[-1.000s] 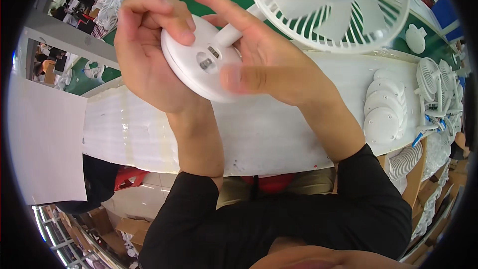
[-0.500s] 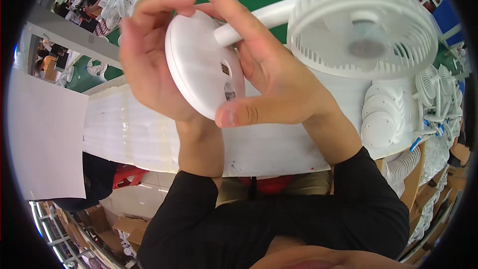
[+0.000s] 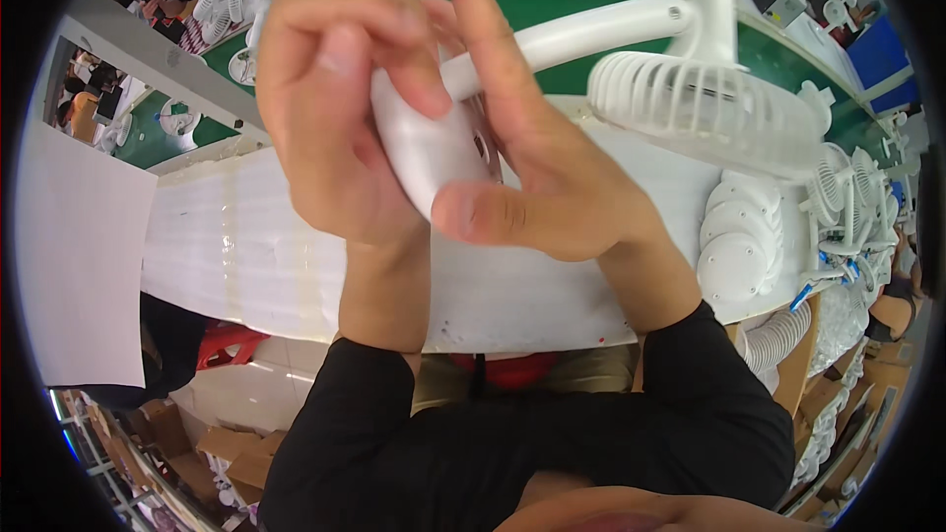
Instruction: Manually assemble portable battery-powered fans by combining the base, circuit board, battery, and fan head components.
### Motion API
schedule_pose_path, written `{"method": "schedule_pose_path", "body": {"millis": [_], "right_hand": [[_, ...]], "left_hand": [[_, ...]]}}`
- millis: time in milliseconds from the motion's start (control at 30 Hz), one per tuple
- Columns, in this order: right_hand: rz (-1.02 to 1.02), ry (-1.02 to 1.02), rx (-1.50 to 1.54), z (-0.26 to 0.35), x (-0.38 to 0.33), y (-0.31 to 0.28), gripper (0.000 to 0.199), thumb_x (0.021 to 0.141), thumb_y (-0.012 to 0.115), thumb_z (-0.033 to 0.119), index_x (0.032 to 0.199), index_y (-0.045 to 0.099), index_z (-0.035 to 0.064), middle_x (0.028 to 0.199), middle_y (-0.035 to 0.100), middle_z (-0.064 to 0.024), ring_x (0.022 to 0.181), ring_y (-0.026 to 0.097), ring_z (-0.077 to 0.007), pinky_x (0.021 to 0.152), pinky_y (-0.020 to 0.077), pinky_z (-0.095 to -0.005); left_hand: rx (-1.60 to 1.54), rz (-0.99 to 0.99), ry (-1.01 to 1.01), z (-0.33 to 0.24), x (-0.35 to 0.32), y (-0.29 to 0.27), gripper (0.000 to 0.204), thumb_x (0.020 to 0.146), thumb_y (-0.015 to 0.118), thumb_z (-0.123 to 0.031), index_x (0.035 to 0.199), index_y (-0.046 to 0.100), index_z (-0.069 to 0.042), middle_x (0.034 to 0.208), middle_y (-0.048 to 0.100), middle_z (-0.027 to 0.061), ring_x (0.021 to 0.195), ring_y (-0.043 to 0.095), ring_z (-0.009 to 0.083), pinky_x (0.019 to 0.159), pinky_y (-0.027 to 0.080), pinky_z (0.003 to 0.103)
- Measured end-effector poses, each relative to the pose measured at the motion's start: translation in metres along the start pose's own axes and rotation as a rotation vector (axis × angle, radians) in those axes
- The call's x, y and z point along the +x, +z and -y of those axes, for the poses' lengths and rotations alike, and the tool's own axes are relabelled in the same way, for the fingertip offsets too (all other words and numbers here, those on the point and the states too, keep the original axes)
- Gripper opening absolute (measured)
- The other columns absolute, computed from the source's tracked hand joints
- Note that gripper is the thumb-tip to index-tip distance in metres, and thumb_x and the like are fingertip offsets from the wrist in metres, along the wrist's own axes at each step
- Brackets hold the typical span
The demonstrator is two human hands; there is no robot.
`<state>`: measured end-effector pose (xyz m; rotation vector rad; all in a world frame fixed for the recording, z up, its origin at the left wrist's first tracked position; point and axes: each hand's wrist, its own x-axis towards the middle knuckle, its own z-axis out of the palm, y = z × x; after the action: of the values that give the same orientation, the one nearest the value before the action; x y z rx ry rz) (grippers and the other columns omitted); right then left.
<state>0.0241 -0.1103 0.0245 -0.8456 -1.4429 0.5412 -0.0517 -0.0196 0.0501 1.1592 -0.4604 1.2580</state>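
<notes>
Both your hands are up close under the camera, above the white-covered workbench. Your left hand wraps the round white plastic fan base, thumb pressed on its upper edge and fingers curled behind it; the base sits tilted almost edge-on to you, its underside with a small dark hole turned to the right. Your right hand closes on the same base from the other side: thumb flat across the lower rim, fingers stretched upward along its far face and across the foot of the white curved stem. That stem runs up and right to the white grilled fan head, which hangs out over the bench, held by nothing but the base. Judged from this, the step in hand is turning and checking the base where the stem joins it; the joint itself is hidden by your fingers. The next move calls for a firm hold with the left while the right shifts, since the head's weight pulls on the stem. A stack of white round plastic base shells lies to the right on the bench.
</notes>
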Motion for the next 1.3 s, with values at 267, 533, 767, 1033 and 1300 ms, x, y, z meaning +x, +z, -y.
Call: {"method": "schedule_pose_path", "body": {"millis": [267,533,767,1033,1300], "right_hand": [[-0.009,-0.134,0.03,0.001,0.002,0.006,0.104,0.085,0.07,0.034,0.158,0.002,0.0052,0.159,0.017,-0.0269,0.144,0.025,-0.0391,0.115,0.0229,-0.0471],[-0.004,-0.217,-0.089,-0.01,0.003,0.006,0.092,0.085,0.065,0.033,0.158,0.015,0.0041,0.155,0.03,-0.0213,0.138,0.035,-0.0365,0.113,0.0273,-0.0417],[0.019,0.014,-0.344,-0.016,-0.003,-0.021,0.076,0.076,0.068,0.014,0.146,0.04,0.0026,0.14,0.053,-0.0166,0.117,0.055,-0.0327,0.1,0.0435,-0.0392],[-0.434,0.556,-0.693,-0.069,-0.01,-0.096,0.048,0.073,0.067,-0.003,0.121,0.066,0.0078,0.114,0.069,-0.0137,0.099,0.065,-0.031,0.084,0.0526,-0.0378],[-0.751,0.443,-1.207,-0.056,-0.02,-0.126,0.046,0.076,0.065,0.003,0.121,0.067,0.0103,0.112,0.07,-0.0126,0.097,0.065,-0.0322,0.085,0.0525,-0.0377]], "left_hand": [[0.241,-0.274,-0.021,-0.01,0.0,0.022,0.033,0.1,0.034,-0.028,0.09,0.055,-0.004,0.069,0.051,0.005,0.065,0.046,0.013,0.065,0.037,0.025],[0.2,-0.126,-0.072,-0.006,-0.004,0.002,0.032,0.099,0.035,-0.024,0.086,0.056,-0.003,0.075,0.058,0.0072,0.06,0.047,0.0114,0.06,0.038,0.022],[0.398,-0.622,-0.346,0.025,-0.003,-0.021,0.025,0.097,0.039,-0.017,0.085,0.056,-0.005,0.076,0.055,0.0035,0.065,0.046,0.0105,0.066,0.037,0.023],[0.27,-0.232,-0.433,0.051,0.004,-0.035,0.013,0.094,0.051,-0.01,0.083,0.057,-0.005,0.08,0.054,0.0039,0.077,0.047,0.0113,0.079,0.039,0.023],[0.33,-0.095,-0.615,0.031,0.01,-0.046,0.007,0.091,0.055,-0.006,0.087,0.059,-0.002,0.084,0.056,0.0048,0.082,0.049,0.0133,0.081,0.039,0.023]]}}
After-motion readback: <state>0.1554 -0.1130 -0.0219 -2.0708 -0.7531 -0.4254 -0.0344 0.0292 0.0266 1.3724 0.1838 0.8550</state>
